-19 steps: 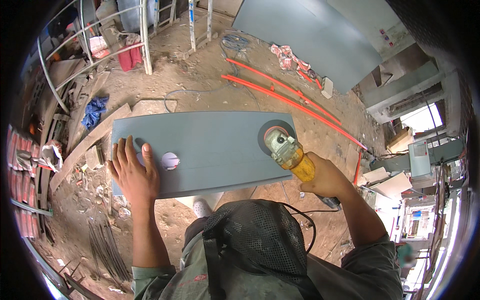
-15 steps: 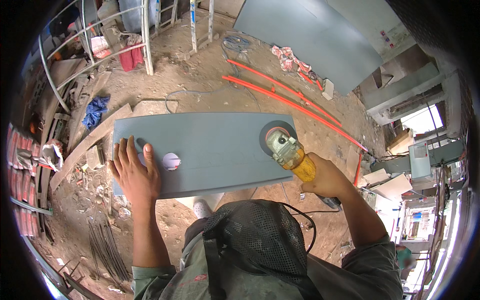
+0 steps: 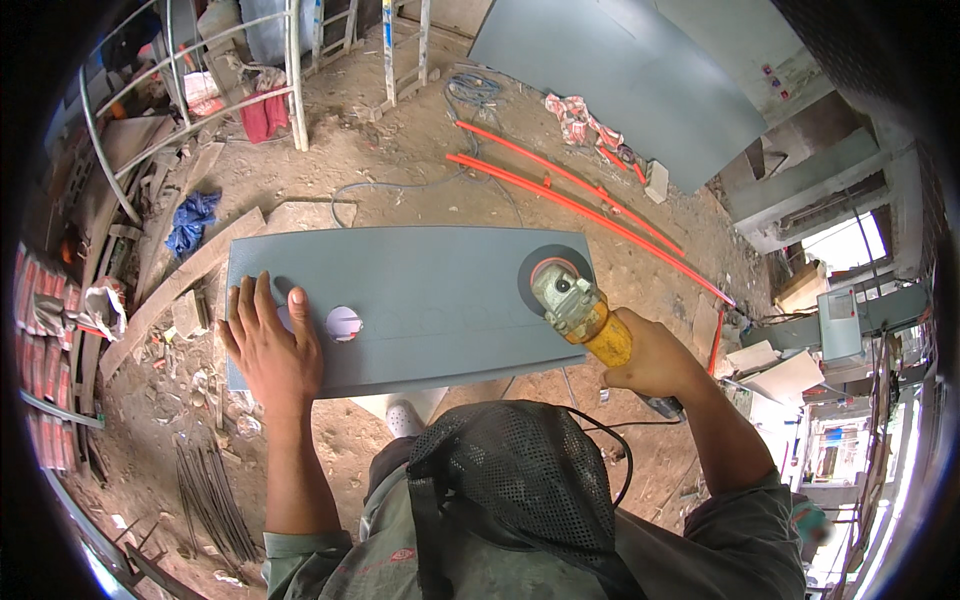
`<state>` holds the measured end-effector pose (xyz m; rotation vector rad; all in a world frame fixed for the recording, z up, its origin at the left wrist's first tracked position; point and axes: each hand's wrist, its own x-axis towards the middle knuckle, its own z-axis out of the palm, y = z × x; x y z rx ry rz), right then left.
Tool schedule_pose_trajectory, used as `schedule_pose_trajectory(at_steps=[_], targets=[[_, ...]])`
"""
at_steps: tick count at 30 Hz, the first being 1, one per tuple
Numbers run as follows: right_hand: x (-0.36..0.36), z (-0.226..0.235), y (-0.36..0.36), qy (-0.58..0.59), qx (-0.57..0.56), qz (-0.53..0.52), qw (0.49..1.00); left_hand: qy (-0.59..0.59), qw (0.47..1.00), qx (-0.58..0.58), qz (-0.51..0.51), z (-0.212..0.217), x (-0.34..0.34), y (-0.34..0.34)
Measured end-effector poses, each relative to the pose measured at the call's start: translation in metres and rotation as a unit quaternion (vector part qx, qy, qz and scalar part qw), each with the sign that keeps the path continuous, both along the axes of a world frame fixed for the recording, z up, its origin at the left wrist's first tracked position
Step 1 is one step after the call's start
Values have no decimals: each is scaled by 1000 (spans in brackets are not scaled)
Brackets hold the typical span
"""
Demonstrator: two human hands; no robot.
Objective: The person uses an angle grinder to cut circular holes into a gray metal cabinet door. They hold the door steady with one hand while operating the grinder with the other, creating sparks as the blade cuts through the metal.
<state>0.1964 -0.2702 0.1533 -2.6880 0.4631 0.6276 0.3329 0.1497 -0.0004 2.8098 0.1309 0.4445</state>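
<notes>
A grey flat panel (image 3: 430, 300) lies across in front of me, with a round hole near its left part. My left hand (image 3: 268, 335) rests flat on the panel's left end, fingers spread, just left of that hole. In my right hand (image 3: 650, 355) is a yellow angle grinder (image 3: 600, 325), gripped round its body. The grinder's dark round disc (image 3: 535, 275) sits over the panel's far right corner; whether it touches the surface is hard to tell. Faint curved marks show on the panel between the hole and the disc.
Long orange pipes (image 3: 590, 212) lie on the dirt floor beyond the panel. A large grey sheet (image 3: 620, 80) stands at the back. Metal railing (image 3: 292, 80), a blue plastic bag (image 3: 192, 222) and thin rods (image 3: 215, 500) are on the left. A grey cable (image 3: 410, 184) trails across the floor.
The grinder has barely shifted, its disc a touch to the left at the same corner. My left hand stays where it was on the panel.
</notes>
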Motion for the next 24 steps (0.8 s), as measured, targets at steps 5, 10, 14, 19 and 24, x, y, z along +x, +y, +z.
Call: schedule_pose_trajectory(at_steps=[5, 10, 14, 19, 24], targets=[[5, 6, 5, 31, 10, -30, 999, 3, 1000, -2, 5, 1, 0, 0], [4, 6, 3, 28, 6, -25, 999, 2, 1000, -4, 4, 1, 0, 0], [5, 5, 3, 34, 4, -25, 999, -8, 1000, 14, 9, -2, 0, 1], [6, 6, 2, 23, 9, -8, 1000, -3, 1000, 22, 12, -2, 0, 2], [7, 3, -2, 18, -2, 7, 1000, 7, 1000, 5, 3, 1, 0, 1]])
